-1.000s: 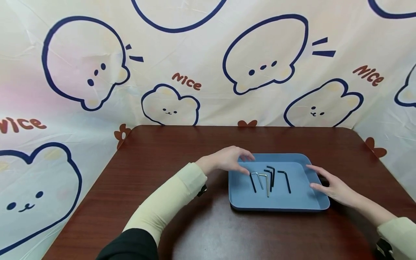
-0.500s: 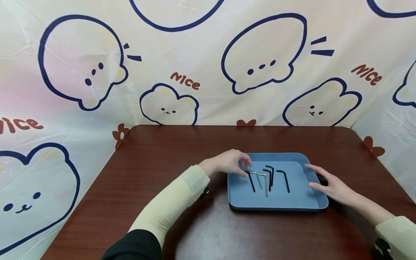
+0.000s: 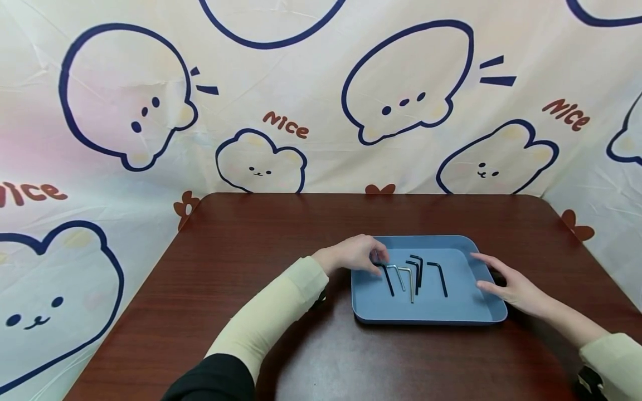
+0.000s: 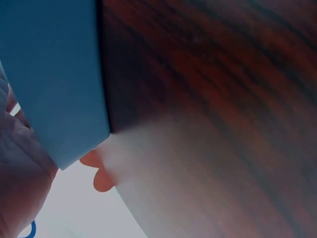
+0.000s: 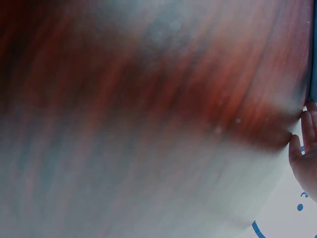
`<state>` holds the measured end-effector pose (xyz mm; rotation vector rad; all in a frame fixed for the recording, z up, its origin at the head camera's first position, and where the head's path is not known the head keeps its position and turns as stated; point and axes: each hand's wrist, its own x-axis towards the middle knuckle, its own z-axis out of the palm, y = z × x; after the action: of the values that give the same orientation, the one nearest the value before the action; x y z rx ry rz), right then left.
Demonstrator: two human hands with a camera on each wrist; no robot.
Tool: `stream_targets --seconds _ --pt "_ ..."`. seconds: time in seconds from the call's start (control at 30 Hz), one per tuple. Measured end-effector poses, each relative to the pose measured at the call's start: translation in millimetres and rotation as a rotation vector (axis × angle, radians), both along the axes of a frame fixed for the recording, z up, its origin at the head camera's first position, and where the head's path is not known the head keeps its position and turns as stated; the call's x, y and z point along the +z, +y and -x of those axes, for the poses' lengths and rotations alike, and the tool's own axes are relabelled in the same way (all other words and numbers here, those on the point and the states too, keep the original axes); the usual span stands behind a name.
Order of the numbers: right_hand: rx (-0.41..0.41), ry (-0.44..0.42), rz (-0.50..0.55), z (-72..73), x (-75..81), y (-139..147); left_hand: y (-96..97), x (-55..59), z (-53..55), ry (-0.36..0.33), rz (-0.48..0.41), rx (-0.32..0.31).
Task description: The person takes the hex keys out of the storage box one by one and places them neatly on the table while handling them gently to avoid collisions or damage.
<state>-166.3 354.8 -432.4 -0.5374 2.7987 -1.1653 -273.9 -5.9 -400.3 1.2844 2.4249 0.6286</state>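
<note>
In the head view, my left hand (image 3: 353, 253) reaches over the left wall of the blue tray (image 3: 431, 321), thumb and fingers bent around the short arm of the leftmost black hex key (image 3: 388, 281); I cannot tell whether they pinch it or only hover about it. That key lies on the tray floor, just beside two silver hex keys (image 3: 400, 279), with a pair of black hex keys (image 3: 416, 281) next along and a lone black hex key (image 3: 443, 281) apart to the right. My right hand (image 3: 514, 287) is at the tray's right wall, thumb and fingers spread. I judge the crowding the main risk: fingertips coming down a little wide could catch the nearest silver key, and a thin, smooth bar could twist or slip if gripped only by its short end. In the left wrist view, the tray's outer wall hides my fingertips; lifting too low might knock the key on the rim. In the right wrist view, only part of my right hand shows, beside the tray's edge; a hard push there could slide the tray along the table (image 3: 351, 362).
</note>
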Motion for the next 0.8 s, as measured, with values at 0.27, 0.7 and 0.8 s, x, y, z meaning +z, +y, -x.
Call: stream_targets --seconds 0.27,0.7,0.8 --pt "-0.004 -0.007 0.006 -0.4 -0.3 0.2 4.0 -2.2 -1.2 0.031 0.028 0.037" --pt "-0.005 -0.012 0.003 0.0 -0.6 0.4 7.5 -5.5 0.2 0.08 0.039 0.077" --pt "-0.004 -0.002 0.006 0.0 -1.0 0.0 7.8 -6.4 1.0 0.086 0.034 0.078"
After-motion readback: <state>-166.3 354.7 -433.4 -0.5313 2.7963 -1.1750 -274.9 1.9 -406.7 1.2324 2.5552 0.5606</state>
